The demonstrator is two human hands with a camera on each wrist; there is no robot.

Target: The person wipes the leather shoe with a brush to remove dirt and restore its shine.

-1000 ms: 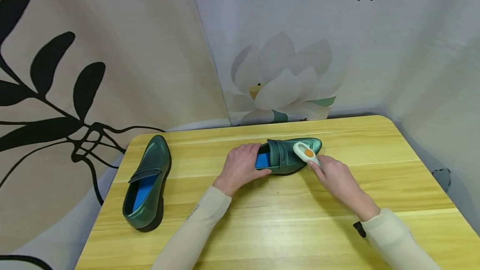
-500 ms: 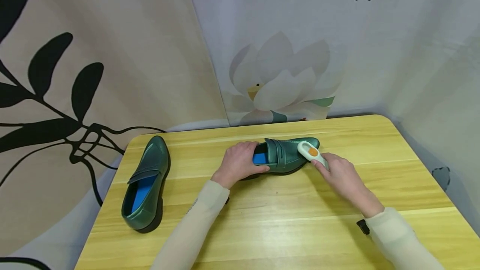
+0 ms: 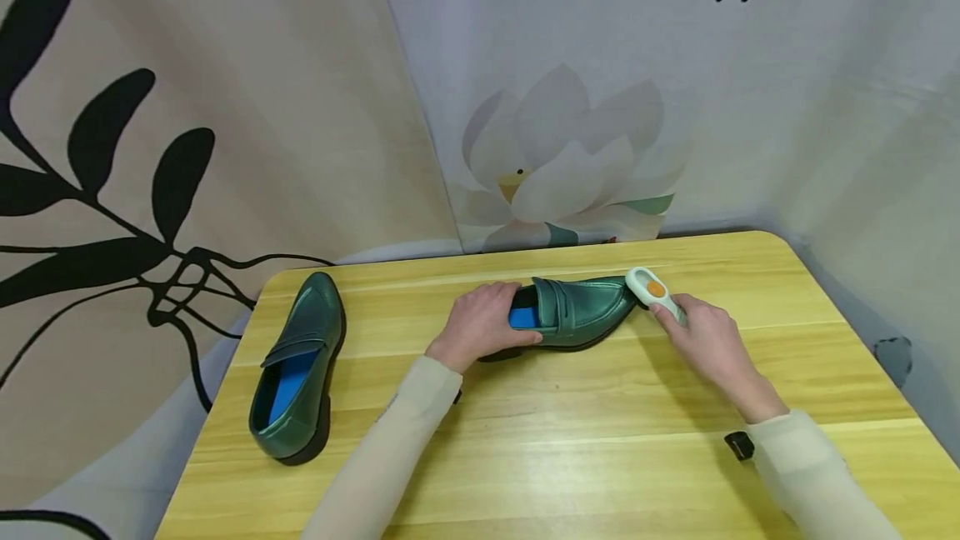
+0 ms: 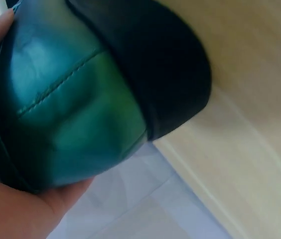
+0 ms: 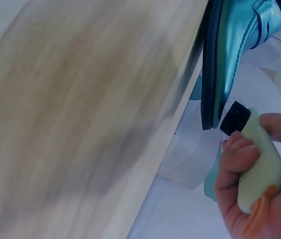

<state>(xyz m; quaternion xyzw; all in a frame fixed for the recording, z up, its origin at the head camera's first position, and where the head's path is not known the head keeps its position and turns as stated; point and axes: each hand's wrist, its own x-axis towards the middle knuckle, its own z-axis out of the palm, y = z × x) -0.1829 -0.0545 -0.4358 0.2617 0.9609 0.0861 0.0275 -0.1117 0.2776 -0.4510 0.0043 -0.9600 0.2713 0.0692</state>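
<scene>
My left hand [image 3: 478, 328] grips the heel end of a green loafer [image 3: 592, 308], its toe pointing right. In the left wrist view, the thumb and fingers are either side of the shoe's green heel counter [image 4: 75, 109], above the black heel [image 4: 165, 74]. My right hand [image 3: 708, 342] holds a small pale brush [image 3: 649, 287] with an orange dot, right at the toe tip. Its dark bristles [image 5: 235, 118] show close to the toe in the right wrist view, with an orange loop [image 5: 260, 213] at the handle's end.
A second green loafer [image 3: 300, 369] with a blue insole stands at the left of the wooden table [image 3: 570, 457], toe away from me. Printed curtains [image 3: 300, 107] hang behind the table's far edge.
My right hand has moved the brush rightward along the shoe's upper, from near the strap to the toe tip. The left hand keeps its grip on the heel.
</scene>
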